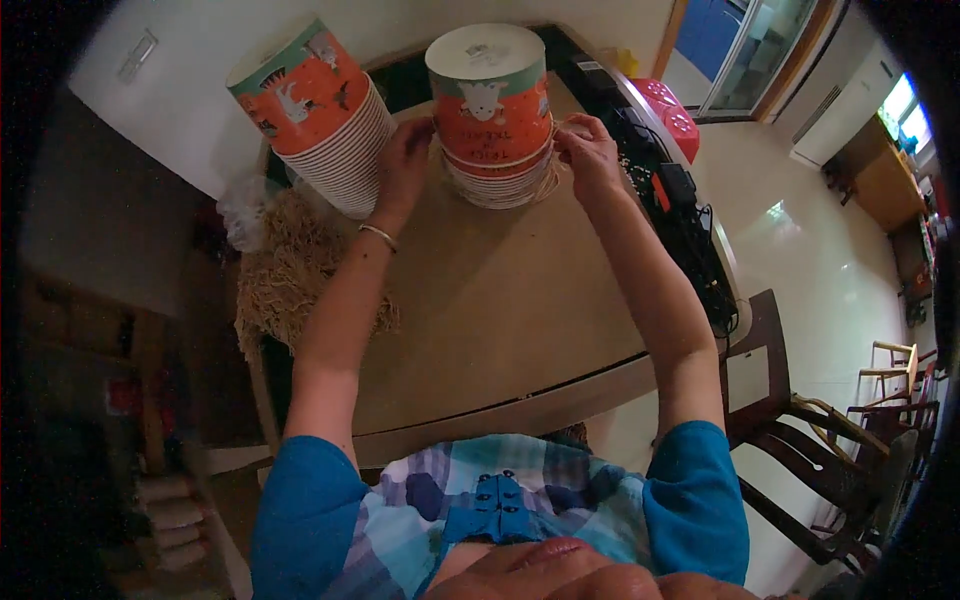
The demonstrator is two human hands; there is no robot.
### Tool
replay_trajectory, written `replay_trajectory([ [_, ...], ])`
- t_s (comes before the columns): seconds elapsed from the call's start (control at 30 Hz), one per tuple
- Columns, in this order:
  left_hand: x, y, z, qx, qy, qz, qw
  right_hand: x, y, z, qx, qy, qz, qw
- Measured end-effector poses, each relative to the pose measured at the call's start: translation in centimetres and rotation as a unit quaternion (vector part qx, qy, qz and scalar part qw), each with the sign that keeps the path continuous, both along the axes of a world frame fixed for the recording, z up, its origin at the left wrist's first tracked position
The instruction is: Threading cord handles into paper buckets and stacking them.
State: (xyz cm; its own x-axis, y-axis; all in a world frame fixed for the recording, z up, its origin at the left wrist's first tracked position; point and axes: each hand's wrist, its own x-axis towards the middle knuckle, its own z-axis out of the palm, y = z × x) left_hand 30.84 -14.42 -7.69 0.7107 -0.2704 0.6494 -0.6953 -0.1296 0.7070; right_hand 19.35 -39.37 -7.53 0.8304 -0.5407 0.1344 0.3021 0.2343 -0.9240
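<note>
A short stack of upturned paper cups (492, 110), orange with a green band and white bases, stands at the far middle of the brown table (500, 310). My left hand (405, 155) presses against its left side near the bottom. My right hand (588, 150) grips the rims on its right side, fingers pinched. A taller leaning stack of the same cups (320, 110) stands to the left, just beyond my left hand.
A tan net bag (285, 265) lies at the table's left edge beside a clear plastic bag (243, 210). Black cables and a power strip (690, 220) run along the right edge. A dark wooden chair (810, 440) stands at the lower right, a red stool (668, 110) beyond.
</note>
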Motion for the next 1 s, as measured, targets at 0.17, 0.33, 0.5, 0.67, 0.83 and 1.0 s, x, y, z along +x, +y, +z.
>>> replay_trajectory([
  [0.17,-0.4,0.1,0.1,0.023,0.016,0.013,1.0,-0.4,-0.7,0.4,-0.034,0.029,0.026,0.999],
  [0.33,-0.9,0.1,0.5,0.015,0.025,0.002,1.0,-1.6,-0.9,2.0,-0.016,0.07,0.045,0.996],
  [0.5,0.0,0.4,0.1,-0.018,0.049,-0.014,0.999,-0.7,-0.9,2.1,-0.136,0.141,0.068,0.978],
  [0.67,-0.1,-0.1,0.0,-0.03,0.078,-0.016,0.996,-0.1,-2.2,2.1,-0.19,0.144,0.063,0.969],
  [0.83,0.4,-0.3,-0.5,-0.021,0.047,-0.006,0.999,0.8,-2.8,1.8,-0.202,0.136,0.07,0.967],
  [1.0,0.4,-0.3,-0.9,-0.004,0.05,-0.005,0.999,1.7,-3.7,1.4,-0.263,0.179,0.053,0.947],
])
